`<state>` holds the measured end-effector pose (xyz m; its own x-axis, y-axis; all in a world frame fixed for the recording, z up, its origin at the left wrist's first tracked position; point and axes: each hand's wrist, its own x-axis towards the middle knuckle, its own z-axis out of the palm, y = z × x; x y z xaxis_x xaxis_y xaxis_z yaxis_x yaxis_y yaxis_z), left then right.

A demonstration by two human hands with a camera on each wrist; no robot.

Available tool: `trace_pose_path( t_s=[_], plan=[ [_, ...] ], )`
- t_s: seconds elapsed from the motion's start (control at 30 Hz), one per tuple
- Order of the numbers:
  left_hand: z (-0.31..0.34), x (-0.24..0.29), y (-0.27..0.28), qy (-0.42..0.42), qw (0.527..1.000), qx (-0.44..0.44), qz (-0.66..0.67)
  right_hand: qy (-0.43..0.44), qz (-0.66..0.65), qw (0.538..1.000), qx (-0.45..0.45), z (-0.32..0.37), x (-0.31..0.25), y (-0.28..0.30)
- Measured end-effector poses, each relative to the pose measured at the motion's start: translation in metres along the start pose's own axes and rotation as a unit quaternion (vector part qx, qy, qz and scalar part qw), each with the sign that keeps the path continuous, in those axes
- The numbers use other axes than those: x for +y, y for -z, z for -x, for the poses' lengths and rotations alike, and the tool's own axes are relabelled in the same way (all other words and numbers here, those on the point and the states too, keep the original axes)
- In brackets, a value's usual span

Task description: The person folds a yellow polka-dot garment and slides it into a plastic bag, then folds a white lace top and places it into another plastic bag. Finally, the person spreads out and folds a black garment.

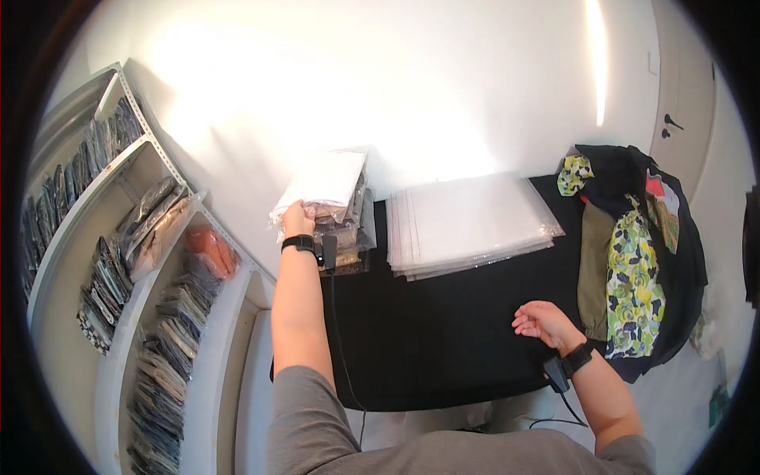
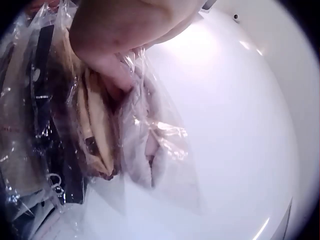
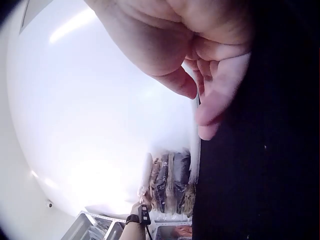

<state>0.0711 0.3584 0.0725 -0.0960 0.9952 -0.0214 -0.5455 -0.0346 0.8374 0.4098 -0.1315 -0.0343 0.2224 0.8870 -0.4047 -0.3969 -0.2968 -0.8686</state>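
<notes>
At the back left of the table, my left hand [image 1: 296, 220] grips the near edge of a white folded garment in a clear plastic bag [image 1: 328, 178]. This bag lies uppermost on a stack of bagged folded garments [image 1: 360, 226]. In the left wrist view the thumb reaches under the white garment's bag [image 2: 145, 130], beside a bagged tan garment [image 2: 97, 127]. My right hand [image 1: 545, 323] hangs over the black table at the right, its fingers loosely curled and holding nothing. The right wrist view shows those fingers [image 3: 217, 102] against the black cloth.
A pile of clear plastic bags [image 1: 471, 226] lies mid-table on the black tablecloth [image 1: 427, 332]. Patterned and dark clothes [image 1: 633, 269] are draped over the right end. Shelves [image 1: 146, 297] with several bagged garments stand at the left, and a white wall [image 1: 348, 79] rises behind.
</notes>
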Motion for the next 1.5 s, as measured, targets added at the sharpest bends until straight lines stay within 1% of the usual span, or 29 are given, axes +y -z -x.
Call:
trace_pose_path(
  t_s=[0.07,0.2,0.27,0.3,0.37,0.4,0.47,0.6,0.67,0.73,0.77,0.8,0.87,0.97,1.0,1.07,1.1,1.17,1.2,1.23,1.27,1.3,1.33,1.37,1.4,1.43,1.47,1.5],
  plan=[
    [0.026,0.002,-0.019,-0.040,0.997,0.034,0.056,-0.003,-0.004,1.000,0.001,-0.001,-0.001,0.000],
    [0.022,0.005,-0.025,-0.062,0.992,0.059,0.092,-0.011,0.006,1.000,-0.001,-0.002,-0.006,-0.002],
    [0.025,0.006,-0.019,-0.002,0.997,-0.025,0.070,-0.022,0.004,1.000,-0.007,-0.002,-0.006,-0.001],
    [0.026,0.008,-0.017,-0.003,0.997,-0.022,0.069,-0.024,0.004,1.000,-0.009,-0.002,-0.007,-0.001],
    [0.028,0.015,-0.013,0.004,0.994,-0.081,0.069,-0.023,0.000,1.000,-0.014,-0.002,-0.007,0.000],
    [0.029,0.020,-0.011,0.004,0.995,-0.079,0.067,-0.024,0.000,1.000,-0.015,-0.002,-0.007,0.001],
    [0.043,0.037,-0.008,0.109,0.981,-0.104,0.123,-0.014,-0.008,1.000,-0.019,-0.002,-0.006,0.001],
    [0.077,0.040,0.015,0.134,0.985,-0.087,0.071,-0.006,-0.002,1.000,-0.028,-0.005,-0.004,0.003],
    [0.114,0.020,0.024,0.061,0.997,-0.012,-0.050,-0.003,0.000,0.999,-0.033,-0.004,-0.002,0.004],
    [0.151,-0.004,0.023,0.042,0.997,0.002,-0.069,0.005,-0.004,0.999,-0.033,-0.007,0.001,0.005],
    [0.158,-0.021,0.027,0.049,0.997,-0.026,-0.050,0.014,-0.017,0.999,-0.032,-0.002,-0.002,0.002],
    [0.163,-0.039,0.029,0.059,0.996,-0.057,-0.029,0.020,-0.016,0.999,-0.032,-0.005,0.001,0.003],
    [0.196,-0.066,0.018,0.081,0.992,-0.101,-0.001,0.021,-0.023,0.999,-0.040,-0.011,0.007,0.008],
    [0.236,-0.101,0.002,0.136,0.984,-0.108,0.045,0.025,-0.012,0.999,-0.031,-0.008,0.010,0.008],
    [0.240,-0.114,0.000,0.165,0.978,-0.114,0.065,0.028,-0.016,0.999,-0.012,-0.003,0.007,0.009],
    [0.249,-0.132,-0.001,0.206,0.970,-0.096,0.090,0.033,0.030,0.999,-0.009,0.009,-0.004,0.014],
    [0.253,-0.139,-0.001,0.214,0.967,-0.103,0.092,0.058,0.045,0.997,0.015,0.017,-0.014,0.020],
    [0.260,-0.149,0.003,0.256,0.956,-0.073,0.125,0.125,0.062,0.988,0.065,0.034,-0.042,0.040],
    [0.260,-0.152,0.006,0.261,0.954,-0.076,0.125,0.177,0.081,0.976,0.101,0.042,-0.057,0.053],
    [0.259,-0.153,0.010,0.278,0.944,-0.078,0.158,0.236,0.137,0.949,0.159,0.049,-0.075,0.068],
    [0.258,-0.155,0.011,0.294,0.933,-0.079,0.191,0.272,0.194,0.913,0.234,0.055,-0.094,0.084],
    [0.260,-0.152,0.011,0.298,0.930,-0.085,0.199,0.293,0.232,0.884,0.280,0.050,-0.110,0.116],
    [0.261,-0.153,0.011,0.299,0.929,-0.086,0.200,0.353,0.304,0.807,0.363,0.053,-0.126,0.135],
    [0.261,-0.153,0.011,0.295,0.931,-0.095,0.192,0.388,0.362,0.728,0.434,0.037,-0.141,0.176],
    [0.261,-0.154,0.011,0.289,0.934,-0.104,0.183,0.368,0.412,0.658,0.512,0.046,-0.158,0.178],
    [0.260,-0.155,0.012,0.287,0.934,-0.106,0.186,0.363,0.462,0.596,0.547,0.048,-0.173,0.186],
    [0.259,-0.158,0.011,0.282,0.939,-0.106,0.165,0.287,0.542,0.488,0.621,0.045,-0.184,0.190],
    [0.257,-0.160,0.011,0.276,0.944,-0.106,0.146,0.254,0.568,0.466,0.629,0.043,-0.190,0.193]
  ],
)
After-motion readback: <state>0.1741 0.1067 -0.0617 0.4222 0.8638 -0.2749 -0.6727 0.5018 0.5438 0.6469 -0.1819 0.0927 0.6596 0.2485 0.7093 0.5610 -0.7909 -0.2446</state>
